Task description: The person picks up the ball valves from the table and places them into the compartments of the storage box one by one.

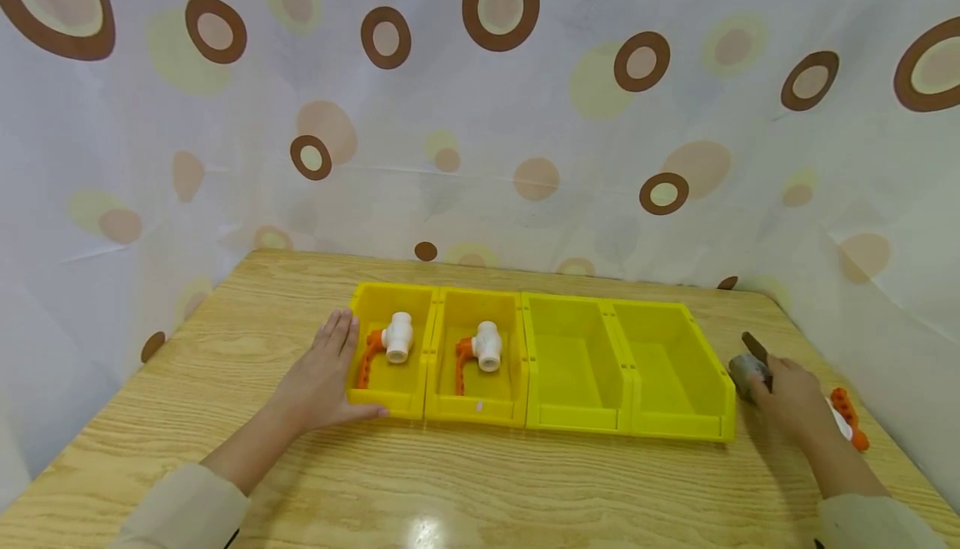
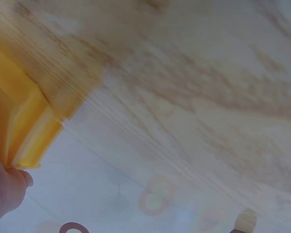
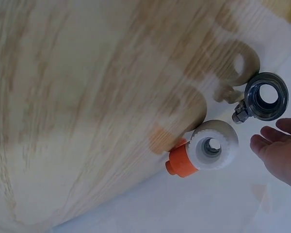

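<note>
A joined row of yellow bins (image 1: 577, 421) sits on the table. My left hand (image 1: 322, 374) rests along its left end, fingers straight against the side wall and thumb at the front corner; in the left wrist view, part of this hand (image 2: 9, 191) touches the yellow wall (image 2: 26, 121). White ball valves with orange handles, one (image 1: 398, 337) and another (image 1: 488, 346), lie in the two left bins. On the right, my right hand (image 1: 791, 399) is beside a grey ball valve (image 1: 744, 372) with a dark handle. In the right wrist view, its extended fingers appear slightly apart from the grey valve (image 3: 252, 97).
Another white valve with an orange handle (image 1: 843, 420) lies on the table just right of my right hand; it also shows in the right wrist view. A patterned cloth (image 1: 480, 116) hangs behind and at both sides of the wooden table (image 1: 480, 491).
</note>
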Tool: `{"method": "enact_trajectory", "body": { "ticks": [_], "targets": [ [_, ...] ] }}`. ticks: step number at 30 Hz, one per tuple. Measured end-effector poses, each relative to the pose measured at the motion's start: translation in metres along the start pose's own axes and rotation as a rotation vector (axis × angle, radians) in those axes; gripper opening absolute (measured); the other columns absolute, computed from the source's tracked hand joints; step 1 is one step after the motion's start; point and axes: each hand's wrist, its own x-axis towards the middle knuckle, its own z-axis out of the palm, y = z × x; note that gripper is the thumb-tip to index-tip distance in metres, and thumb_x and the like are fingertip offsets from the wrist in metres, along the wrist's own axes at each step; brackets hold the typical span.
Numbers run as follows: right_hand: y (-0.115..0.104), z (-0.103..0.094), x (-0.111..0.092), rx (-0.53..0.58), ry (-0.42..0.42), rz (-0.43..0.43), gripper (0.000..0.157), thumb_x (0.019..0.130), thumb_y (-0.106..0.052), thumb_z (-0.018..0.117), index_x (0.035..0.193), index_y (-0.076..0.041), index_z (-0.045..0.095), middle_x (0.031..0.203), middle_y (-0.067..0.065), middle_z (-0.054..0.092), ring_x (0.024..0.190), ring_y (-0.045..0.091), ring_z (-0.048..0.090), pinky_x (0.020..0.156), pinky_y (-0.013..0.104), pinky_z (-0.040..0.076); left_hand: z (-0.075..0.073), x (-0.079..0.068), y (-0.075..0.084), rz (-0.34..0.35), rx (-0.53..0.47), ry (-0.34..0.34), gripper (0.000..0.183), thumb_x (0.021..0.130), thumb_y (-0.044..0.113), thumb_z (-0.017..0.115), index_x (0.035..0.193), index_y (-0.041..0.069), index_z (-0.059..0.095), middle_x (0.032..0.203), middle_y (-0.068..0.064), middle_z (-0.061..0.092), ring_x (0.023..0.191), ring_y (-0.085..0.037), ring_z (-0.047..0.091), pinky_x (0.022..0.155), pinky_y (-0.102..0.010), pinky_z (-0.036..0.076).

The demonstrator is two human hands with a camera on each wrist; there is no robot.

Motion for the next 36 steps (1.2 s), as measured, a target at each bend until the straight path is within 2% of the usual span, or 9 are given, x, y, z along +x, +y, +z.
{"method": "enact_trajectory", "body": {
  "ticks": [10,24,36],
  "targets": [
    [0.0071,0.0075,0.0032,-0.028,-0.047,0.000,0.056,0.094,-0.012,0.049,0.125,0.030,0.029,0.119,0.053,0.034,0.105,0.064,0.039,0.086,0.067,0.038,0.0007,0.0004,0.0000,-0.005,0.010,0.003,0.120,0.067,0.073,0.060,0.138,-0.017,0.026,0.146,-0.035,0.021,0.138,-0.046,0.019,0.112,-0.052,0.024],
    [0.0006,0.0035,0.0021,-0.043,-0.053,-0.010,0.053,0.092,-0.007,0.048,0.124,0.031,0.029,0.118,0.051,0.037,0.105,0.063,0.042,0.084,0.065,0.041,0.0023,0.0001,-0.0002,0.005,0.009,0.018,0.121,0.067,0.076,0.057,0.137,-0.018,0.028,0.146,-0.035,0.022,0.137,-0.046,0.020,0.112,-0.052,0.024],
    [0.0008,0.0036,0.0015,-0.054,-0.039,-0.017,0.055,0.093,-0.011,0.052,0.123,0.030,0.032,0.116,0.050,0.040,0.102,0.062,0.045,0.082,0.064,0.042,0.0023,-0.0003,-0.0002,0.000,-0.001,0.019,0.121,0.067,0.075,0.059,0.137,-0.018,0.027,0.145,-0.036,0.022,0.137,-0.047,0.019,0.112,-0.053,0.024]
  ]
}}
